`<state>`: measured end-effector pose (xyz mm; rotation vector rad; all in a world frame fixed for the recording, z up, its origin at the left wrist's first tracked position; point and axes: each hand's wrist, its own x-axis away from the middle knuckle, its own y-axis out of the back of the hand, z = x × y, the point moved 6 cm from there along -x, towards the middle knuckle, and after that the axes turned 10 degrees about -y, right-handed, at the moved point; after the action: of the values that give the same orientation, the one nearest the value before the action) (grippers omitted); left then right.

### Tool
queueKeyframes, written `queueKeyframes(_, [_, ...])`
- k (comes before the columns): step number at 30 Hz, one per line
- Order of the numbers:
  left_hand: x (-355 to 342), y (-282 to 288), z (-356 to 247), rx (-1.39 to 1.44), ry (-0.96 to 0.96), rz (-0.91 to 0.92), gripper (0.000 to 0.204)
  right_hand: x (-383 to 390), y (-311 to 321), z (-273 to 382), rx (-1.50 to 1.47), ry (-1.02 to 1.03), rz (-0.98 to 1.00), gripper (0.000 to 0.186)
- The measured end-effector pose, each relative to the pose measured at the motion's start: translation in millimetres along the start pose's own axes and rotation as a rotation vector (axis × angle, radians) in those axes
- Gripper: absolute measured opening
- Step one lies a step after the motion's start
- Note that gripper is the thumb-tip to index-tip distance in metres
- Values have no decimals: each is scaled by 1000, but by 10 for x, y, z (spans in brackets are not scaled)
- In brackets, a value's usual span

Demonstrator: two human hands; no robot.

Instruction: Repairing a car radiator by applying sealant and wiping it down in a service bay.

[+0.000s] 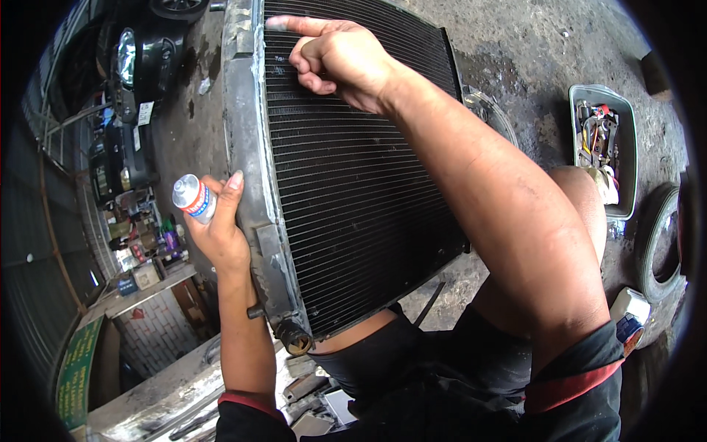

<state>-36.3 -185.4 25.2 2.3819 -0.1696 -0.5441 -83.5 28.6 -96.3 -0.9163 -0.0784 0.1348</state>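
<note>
A car radiator [368,162] stands tilted before me, with black fins and a grey plastic end tank [247,140] along its left side. A whitish bead of paste [259,81] runs down the seam between tank and fins. My right hand [342,59] reaches over the fins near the top; its index finger is stretched out with a greyish smeared tip at the seam, the other fingers loosely curled with nothing in them. Beside the tank's left edge, my left hand [221,228] is closed around a small silver tube [194,197] with a red and blue band.
At the right, a grey plastic bin [633,147] holds several tools. A tire [658,243] and a white container [631,306] lie below it. A black car [140,74] stands at the upper left, and a cluttered bench [155,283] is at the left.
</note>
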Motion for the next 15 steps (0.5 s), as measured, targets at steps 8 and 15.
queueKeyframes(8, [-12,-145,-138,-50,-58,1,28,38,-106,-144,-237,-92,62,68])
queueKeyframes(15, [3,-62,-135,-8,-11,21,23,162,-232,196,1592,123,-438,58])
